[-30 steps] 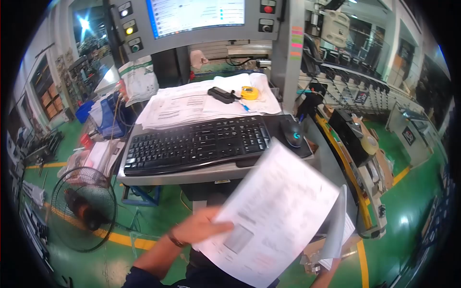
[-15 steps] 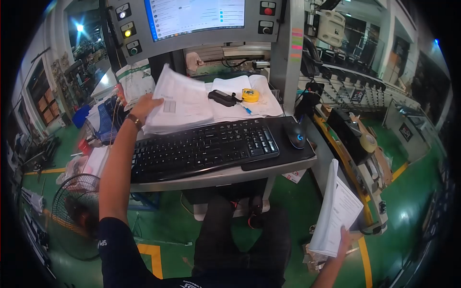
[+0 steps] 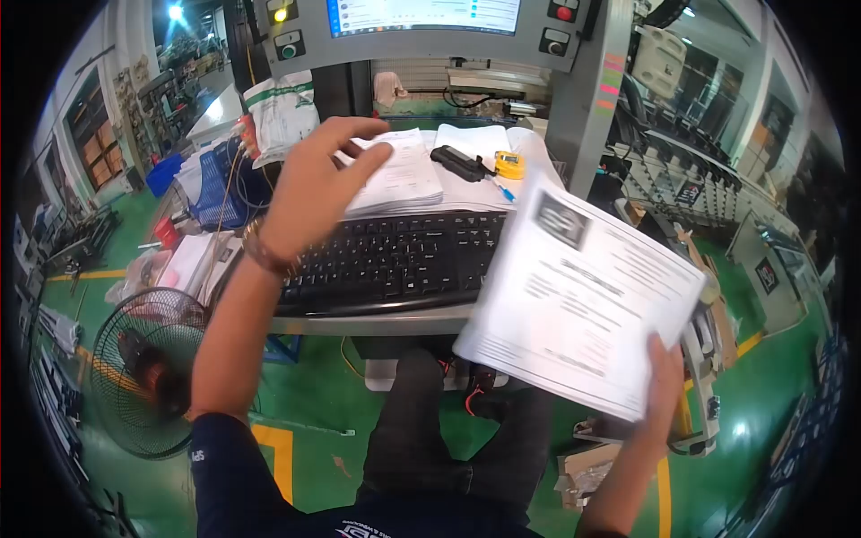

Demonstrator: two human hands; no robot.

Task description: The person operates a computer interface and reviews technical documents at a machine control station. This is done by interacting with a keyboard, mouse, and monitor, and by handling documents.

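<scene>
Dark navy short sleeve (image 3: 220,457) with small white lettering; dark trousers (image 3: 448,430); brown beaded bracelet (image 3: 266,255) on left wrist.

Premises: a factory floor, at a machine operator's station. The green-painted floor (image 3: 314,394) carries yellow lane markings (image 3: 269,453), as is usual in industrial halls. A grey control console (image 3: 448,40) stands at the head of the station, with a built-in screen (image 3: 421,13) flanked by coloured push buttons (image 3: 289,45) and a red button (image 3: 565,13). Below it, a metal surface (image 3: 377,321) bears a black keyboard (image 3: 395,260), stacked printed papers (image 3: 399,179) and a yellow tape measure (image 3: 508,164). A pedestal fan (image 3: 148,372) stands on the floor at left. Shelving with cartons (image 3: 94,161) and a blue crate (image 3: 215,184) line the left side; racks of machine parts (image 3: 691,179) fill the right.
</scene>
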